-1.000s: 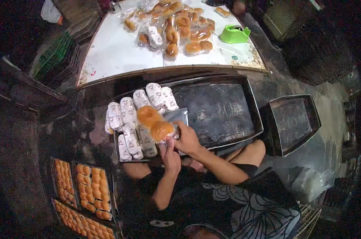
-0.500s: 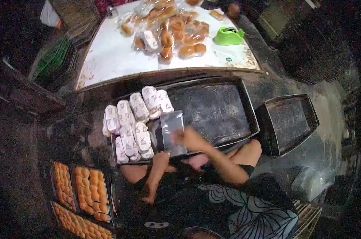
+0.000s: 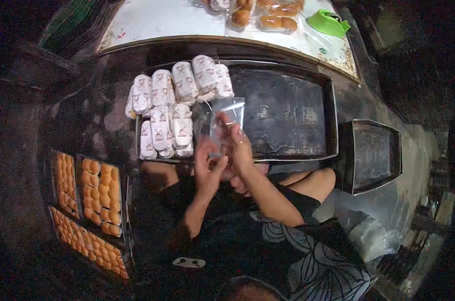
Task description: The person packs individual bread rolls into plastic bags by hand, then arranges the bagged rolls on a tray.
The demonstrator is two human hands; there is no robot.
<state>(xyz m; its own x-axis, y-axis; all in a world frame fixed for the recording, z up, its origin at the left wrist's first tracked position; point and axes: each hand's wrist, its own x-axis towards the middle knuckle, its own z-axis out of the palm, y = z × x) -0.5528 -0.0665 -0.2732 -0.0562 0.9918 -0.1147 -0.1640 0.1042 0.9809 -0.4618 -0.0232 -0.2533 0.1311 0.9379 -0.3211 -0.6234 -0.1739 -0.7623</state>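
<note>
A clear plastic bag [image 3: 233, 107] stands upright over the black tray [image 3: 292, 113], light glinting across its top. My right hand [image 3: 240, 150] grips it, thumb in front and fingers showing through the film. Just left of the bag's lower part is my left hand [image 3: 207, 168], somewhat blurred, its thumb and curled fingers apart with a gap between them. Rolls in white printed paper [image 3: 161, 120] are stacked in the tray's left end, close to my left hand.
Beyond the tray, a white table [image 3: 162, 22] bears bagged bread [image 3: 277, 23] and a green tape dispenser [image 3: 329, 24]. Another black tray [image 3: 373, 153] stands at right, near a pile of plastic bags [image 3: 373, 238]. Trays of brown buns [image 3: 101, 193] lie at lower left.
My left hand has come up from the tray's near edge to beside the bag. My right hand now has its fingers behind the film. The view has tilted down.
</note>
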